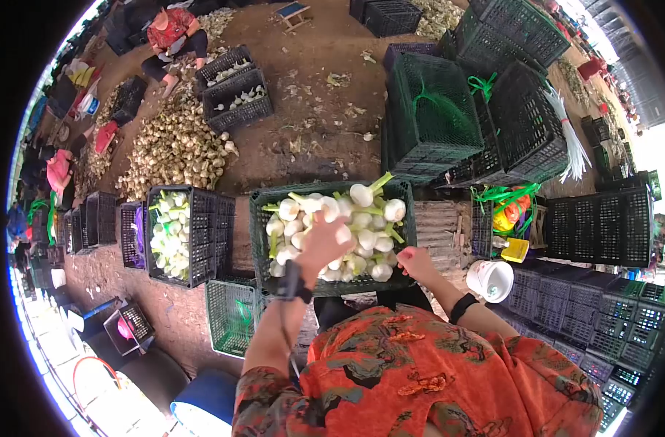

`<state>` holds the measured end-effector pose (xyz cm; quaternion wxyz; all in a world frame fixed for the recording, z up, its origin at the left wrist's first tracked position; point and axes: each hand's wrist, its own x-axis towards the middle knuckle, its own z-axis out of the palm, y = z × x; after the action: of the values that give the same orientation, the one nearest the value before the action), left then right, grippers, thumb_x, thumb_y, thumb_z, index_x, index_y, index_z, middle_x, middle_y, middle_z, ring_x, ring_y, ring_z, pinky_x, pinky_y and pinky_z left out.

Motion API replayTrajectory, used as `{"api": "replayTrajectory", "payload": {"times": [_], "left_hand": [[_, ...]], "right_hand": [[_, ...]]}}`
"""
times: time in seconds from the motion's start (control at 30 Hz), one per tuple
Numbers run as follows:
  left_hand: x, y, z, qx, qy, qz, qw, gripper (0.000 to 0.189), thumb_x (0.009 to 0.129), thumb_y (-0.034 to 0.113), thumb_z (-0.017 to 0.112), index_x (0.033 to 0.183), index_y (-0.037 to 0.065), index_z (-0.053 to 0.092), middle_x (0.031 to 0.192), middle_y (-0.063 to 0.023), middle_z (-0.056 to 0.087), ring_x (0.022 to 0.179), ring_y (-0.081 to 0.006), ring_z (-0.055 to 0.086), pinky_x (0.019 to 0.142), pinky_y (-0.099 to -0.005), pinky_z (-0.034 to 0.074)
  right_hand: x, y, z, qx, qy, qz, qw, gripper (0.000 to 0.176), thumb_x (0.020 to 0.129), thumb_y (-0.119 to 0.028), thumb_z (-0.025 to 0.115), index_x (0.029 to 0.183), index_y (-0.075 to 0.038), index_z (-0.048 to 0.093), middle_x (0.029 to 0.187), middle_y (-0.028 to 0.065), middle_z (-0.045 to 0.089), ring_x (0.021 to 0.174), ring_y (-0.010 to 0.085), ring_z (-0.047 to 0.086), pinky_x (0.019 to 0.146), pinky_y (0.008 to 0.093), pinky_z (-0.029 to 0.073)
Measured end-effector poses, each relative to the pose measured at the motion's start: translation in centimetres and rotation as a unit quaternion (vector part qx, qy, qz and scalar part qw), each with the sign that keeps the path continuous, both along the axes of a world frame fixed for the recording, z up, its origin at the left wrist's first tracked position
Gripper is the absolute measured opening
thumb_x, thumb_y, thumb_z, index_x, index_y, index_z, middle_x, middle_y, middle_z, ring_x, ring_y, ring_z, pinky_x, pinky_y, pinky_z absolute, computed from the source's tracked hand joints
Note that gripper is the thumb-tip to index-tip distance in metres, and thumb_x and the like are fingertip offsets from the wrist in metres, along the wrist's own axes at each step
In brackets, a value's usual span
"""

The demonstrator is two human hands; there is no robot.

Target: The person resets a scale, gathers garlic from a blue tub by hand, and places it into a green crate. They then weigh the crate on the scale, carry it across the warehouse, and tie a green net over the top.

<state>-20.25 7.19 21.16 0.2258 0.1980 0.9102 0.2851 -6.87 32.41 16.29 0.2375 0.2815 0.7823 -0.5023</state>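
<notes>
Left hand: the left hand (323, 244) reaches into the green crate (256, 218) and lies on top of the white bulbs (369, 237).
Left grip: the fingers bend over a bulb at the hand's 1 o'clock. The hand is blurred, so I cannot tell whether it pinches the bulb or only rests on it.
Right hand: the right hand (416, 262) sits at the crate's near right corner, touching the rim, at the load's 5 o'clock.
Right grip: the fingers are curled in and pressed together, and nothing shows in them.
Where the bulbs are: they are heaped in the green crate straight ahead of the person, filling it to the rim. They look like fresh peeled garlic.
Key relation: the heap spreads from the left hand toward 12 and 3 o'clock. The left hand is on it, and the right hand is only at its edge, so the left is nearer.
Long axis: the stalked bulb (361, 194) at the far rim points its green stalk toward 1 o'clock. Other stalks lie at mixed angles.
Around: a black crate (208, 233) with more bulbs stands just beside at 9 o'clock. A white bucket (490, 280) stands at 3 o'clock. A heap of unpeeled bulbs (176, 146) lies on the dirt floor at 10 o'clock.
Others: another person (173, 36) sits well apart, far at 11 o'clock.
</notes>
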Motion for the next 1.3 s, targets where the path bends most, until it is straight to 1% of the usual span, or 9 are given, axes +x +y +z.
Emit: {"api": "replayTrajectory", "payload": {"times": [0.1, 0.2, 0.3, 0.37, 0.67, 0.83, 1.07, 1.1, 1.3], "left_hand": [[0.3, -0.5, -2.0, -0.008, 0.02, 0.054, 0.998, 0.052, 0.07, 0.035, 0.074, 0.115, 0.015, 0.058, 0.121, -0.0167, 0.048, 0.107, -0.0378, 0.055, 0.083, -0.0453, 0.05], [-0.4, -5.2, 2.6, 0.076, -0.082, 0.294, 0.949, 0.04, 0.068, 0.026, 0.079, 0.099, 0.01, 0.058, 0.093, -0.0087, 0.064, 0.085, -0.0221, 0.064, 0.074, -0.0343, 0.051], [0.7, -13.7, 0.9, 0.27, 0.092, 0.435, 0.854, 0.042, 0.072, 0.002, 0.074, 0.11, 0.005, 0.056, 0.104, -0.008, 0.056, 0.093, -0.0192, 0.057, 0.082, -0.0296, 0.05], [2.1, -16.7, 1.9, 0.183, 0.204, 0.399, 0.875, 0.045, 0.07, 0.001, 0.074, 0.112, 0.008, 0.06, 0.112, -0.009, 0.047, 0.098, -0.0207, 0.055, 0.084, -0.0309, 0.05], [8.3, -12.1, -0.2, 0.069, 0.218, 0.265, 0.937, 0.041, 0.065, 0.003, 0.074, 0.102, 0.008, 0.06, 0.109, -0.0146, 0.043, 0.103, -0.0341, 0.046, 0.089, -0.043, 0.043], [9.9, -12.1, -8.7, -0.036, 0.153, 0.254, 0.954, 0.067, 0.072, 0.015, 0.073, 0.129, 0.004, 0.039, 0.132, -0.0233, 0.037, 0.12, -0.0421, 0.037, 0.101, -0.0474, 0.032], [9.5, -8.7, -1.7, -0.112, 0.15, 0.134, 0.973, 0.097, 0.071, 0.028, 0.074, 0.148, 0.011, 0.018, 0.149, -0.0238, 0.019, 0.138, -0.0434, 0.017, 0.108, -0.0596, 0.014], [9.4, -8.3, -2.9, -0.045, 0.128, 0.121, 0.983, 0.079, 0.07, 0.022, 0.073, 0.139, 0.011, 0.037, 0.14, -0.0189, 0.035, 0.132, -0.0392, 0.03, 0.106, -0.061, 0.015], [11.0, -8.4, -2.7, 0.061, 0.097, 0.068, 0.991, 0.046, 0.064, 0.009, 0.072, 0.107, 0.011, 0.057, 0.113, -0.0116, 0.05, 0.108, -0.0345, 0.048, 0.1, -0.0475, 0.034]], "right_hand": [[0.5, -0.4, -1.0, 0.019, 0.029, 0.017, 0.999, 0.023, 0.085, -0.024, 0.063, 0.089, -0.002, 0.064, 0.071, 0.0078, 0.065, 0.059, 0.0174, 0.063, 0.055, 0.03, 0.051], [0.7, -0.7, -1.3, 0.056, 0.076, 0.073, 0.993, 0.03, 0.081, -0.03, 0.067, 0.093, -0.003, 0.065, 0.076, 0.0133, 0.065, 0.068, 0.0261, 0.064, 0.063, 0.0359, 0.052], [0.8, -2.5, -0.4, 0.108, 0.108, 0.201, 0.968, 0.043, 0.077, -0.038, 0.072, 0.102, -0.004, 0.063, 0.094, 0.0217, 0.06, 0.087, 0.0351, 0.061, 0.076, 0.0404, 0.05], [0.7, -3.9, 0.0, 0.14, 0.037, 0.29, 0.946, 0.055, 0.07, -0.042, 0.076, 0.111, -0.01, 0.06, 0.119, 0.0301, 0.043, 0.103, 0.0443, 0.053, 0.089, 0.0444, 0.046], [0.8, -2.7, -0.4, 0.097, 0.063, 0.248, 0.962, 0.049, 0.063, -0.033, 0.079, 0.104, -0.011, 0.064, 0.1, 0.0221, 0.055, 0.097, 0.0389, 0.056, 0.087, 0.0418, 0.046], [1.5, -1.6, -2.9, 0.099, 0.091, 0.239, 0.962, 0.058, 0.061, -0.038, 0.081, 0.11, -0.012, 0.063, 0.107, 0.0199, 0.055, 0.101, 0.0373, 0.055, 0.088, 0.0411, 0.045], [1.6, -2.1, -2.0, 0.128, 0.101, 0.232, 0.959, 0.06, 0.058, -0.035, 0.081, 0.109, -0.009, 0.063, 0.104, 0.0204, 0.059, 0.1, 0.0374, 0.057, 0.089, 0.0413, 0.046], [1.9, -1.9, -2.0, 0.13, 0.095, 0.229, 0.96, 0.06, 0.058, -0.035, 0.081, 0.109, -0.009, 0.063, 0.104, 0.0204, 0.059, 0.1, 0.0374, 0.057, 0.089, 0.0413, 0.046], [-0.2, -0.9, 1.7, -0.126, -0.072, -0.007, 0.989, 0.043, 0.075, -0.037, 0.076, 0.099, -0.002, 0.064, 0.091, 0.0047, 0.065, 0.066, 0.0097, 0.06, 0.048, 0.023, 0.045]]}}
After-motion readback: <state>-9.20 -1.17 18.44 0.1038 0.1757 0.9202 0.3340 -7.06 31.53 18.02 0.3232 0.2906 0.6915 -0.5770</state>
